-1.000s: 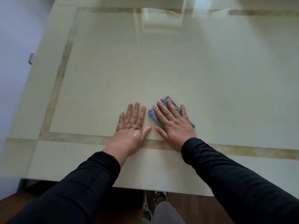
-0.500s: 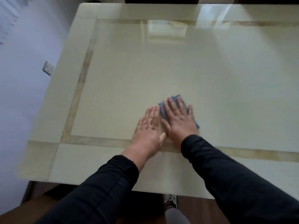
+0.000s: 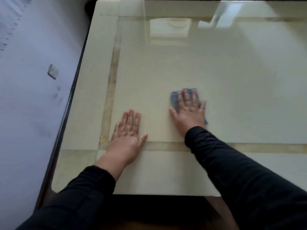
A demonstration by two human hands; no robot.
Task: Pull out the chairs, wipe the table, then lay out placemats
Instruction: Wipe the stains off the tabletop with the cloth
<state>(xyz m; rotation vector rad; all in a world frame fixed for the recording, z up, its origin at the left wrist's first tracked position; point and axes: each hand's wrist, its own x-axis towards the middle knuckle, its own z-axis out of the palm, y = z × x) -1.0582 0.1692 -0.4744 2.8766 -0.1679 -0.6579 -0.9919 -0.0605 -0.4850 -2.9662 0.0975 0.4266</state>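
Note:
A glossy cream table [image 3: 182, 67] with a tan inlaid border fills most of the view. My right hand [image 3: 188, 112] lies flat with straight fingers on a folded blue cloth [image 3: 174, 99], pressing it onto the tabletop a little inside the near border strip. The cloth shows past my fingertips and to the left of my index finger; the rest is hidden under my palm. My left hand [image 3: 128, 131] rests flat on the bare tabletop to the left of the cloth, fingers straight and together, holding nothing.
A pale wall [image 3: 29, 105] with a white socket [image 3: 53, 71] runs close along the table's left edge. Dark wooden floor [image 3: 149, 214] shows below the near edge. Reflections of a window lie on the far part of the tabletop.
My right hand has slid the cloth to the right and slightly away. My left hand, which was touching the right, now lies apart from it on the left. The view has shifted.

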